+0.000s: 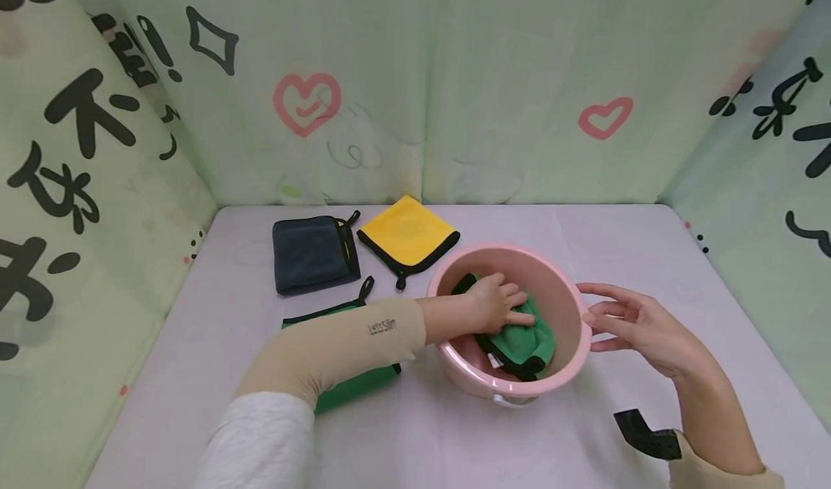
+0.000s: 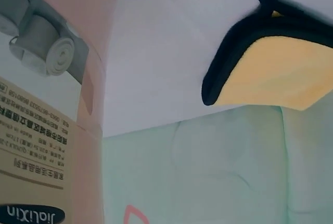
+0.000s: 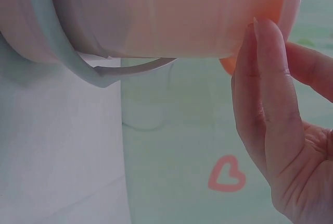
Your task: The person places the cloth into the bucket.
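Pale green curtains printed with hearts and black characters close off three sides of the white table where I work. Toward its near middle stands a pink bucket, and my left hand reaches down inside it, fingers bent over a green cloth with black edging that lies bunched on the bucket's bottom. My fingertips press into the cloth and seem to gather it; how firmly I have hold of it I cannot tell from the head view, and the left wrist view shows only the bucket's labelled outer wall, not my fingers.

My right hand is spread open at the bucket's right side, fingers straight and slightly fanned. In the right wrist view a fingertip touches the outer wall just under the rim, beside the pale handle that hangs down the side; nothing is clasped in it.

Behind the bucket lies a folded yellow cloth, with a dark blue cloth to its left. Another green cloth lies flat under my left forearm.
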Demonstrator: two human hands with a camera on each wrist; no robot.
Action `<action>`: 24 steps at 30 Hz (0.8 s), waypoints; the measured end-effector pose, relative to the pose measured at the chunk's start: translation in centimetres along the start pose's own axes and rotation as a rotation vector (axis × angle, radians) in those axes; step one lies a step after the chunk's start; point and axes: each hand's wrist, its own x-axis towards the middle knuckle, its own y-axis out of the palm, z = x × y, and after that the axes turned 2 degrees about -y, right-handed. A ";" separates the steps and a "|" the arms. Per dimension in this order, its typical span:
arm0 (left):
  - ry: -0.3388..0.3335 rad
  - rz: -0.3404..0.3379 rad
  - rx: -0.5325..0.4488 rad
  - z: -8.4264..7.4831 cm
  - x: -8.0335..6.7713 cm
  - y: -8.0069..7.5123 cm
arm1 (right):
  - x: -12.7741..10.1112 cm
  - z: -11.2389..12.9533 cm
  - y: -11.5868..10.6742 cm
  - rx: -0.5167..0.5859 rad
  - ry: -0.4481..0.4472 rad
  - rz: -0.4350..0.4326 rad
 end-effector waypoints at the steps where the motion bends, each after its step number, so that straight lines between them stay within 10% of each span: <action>1: 0.002 0.009 0.000 -0.1 0.0 0.0 | 0.0 0.0 0.0 0.002 0.001 0.000; 10: 0.026 0.080 0.004 -0.4 0.1 -0.3 | -0.1 0.1 0.0 0.022 -0.007 0.012; 24: 0.011 0.001 -0.003 -0.2 -0.2 0.0 | -0.1 0.1 0.1 -0.014 0.013 -0.009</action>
